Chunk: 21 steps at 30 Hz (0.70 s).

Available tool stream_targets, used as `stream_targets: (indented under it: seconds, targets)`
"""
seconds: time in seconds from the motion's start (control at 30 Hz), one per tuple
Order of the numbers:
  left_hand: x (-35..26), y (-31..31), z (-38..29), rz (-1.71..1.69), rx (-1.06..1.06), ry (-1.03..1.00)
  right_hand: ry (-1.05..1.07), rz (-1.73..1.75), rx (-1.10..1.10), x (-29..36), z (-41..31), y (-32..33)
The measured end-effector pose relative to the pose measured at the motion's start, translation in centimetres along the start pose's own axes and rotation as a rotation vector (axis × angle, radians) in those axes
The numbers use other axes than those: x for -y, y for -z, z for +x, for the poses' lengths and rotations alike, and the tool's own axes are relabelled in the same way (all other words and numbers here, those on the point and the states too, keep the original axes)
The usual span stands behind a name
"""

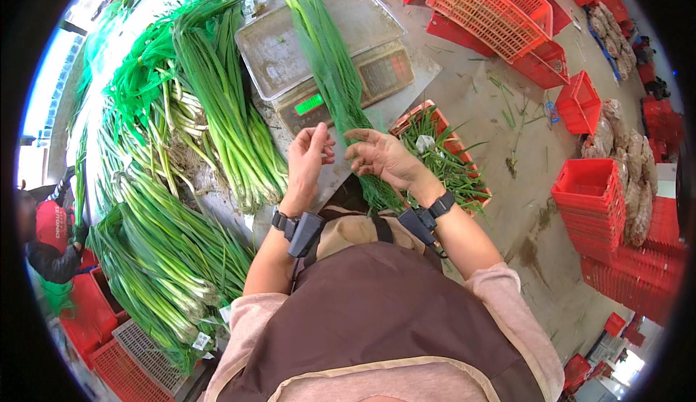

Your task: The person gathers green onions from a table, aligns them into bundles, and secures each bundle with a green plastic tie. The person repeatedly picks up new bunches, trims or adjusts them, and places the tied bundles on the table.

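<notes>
A long bunch of green onions in green mesh netting lies across the metal pan of a digital scale. Its net end hangs down past the table edge towards my apron. My left hand is raised just left of the bunch, fingers loosely curled, with nothing visible in it. Over the netting on the other side is my right hand, its soiled fingers spread and bent; whether they touch the mesh is unclear. The scale's green display is lit.
More netted green onions lie left of the scale, and tagged bunches lie nearer me. An orange crate of leaf trimmings stands at right. Red crates are stacked beyond. Another person's sleeve shows at far left.
</notes>
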<state>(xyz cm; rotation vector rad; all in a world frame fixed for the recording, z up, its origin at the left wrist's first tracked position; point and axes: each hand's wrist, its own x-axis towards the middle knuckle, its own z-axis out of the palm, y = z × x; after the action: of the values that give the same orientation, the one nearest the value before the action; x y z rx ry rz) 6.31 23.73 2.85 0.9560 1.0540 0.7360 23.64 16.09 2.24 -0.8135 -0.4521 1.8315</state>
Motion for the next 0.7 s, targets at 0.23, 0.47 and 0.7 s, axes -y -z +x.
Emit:
stream_targets:
  seconds: [0.23, 0.47, 0.7]
  targets:
    - [-0.4, -3.7, 1.1, 0.615, 0.004, -0.180, 0.343, -0.404, -0.073, 0.3, -0.2, 0.4]
    - [0.3, -6.1, -0.6, 0.332, -0.056, -0.255, 0.727, -0.852, -0.025, 1.9, 0.5, 3.2]
    - [-2.3, -7.7, -2.3, 0.467, 0.073, -0.325, 1.030, -1.406, -0.150, 3.9, 1.2, 1.9]
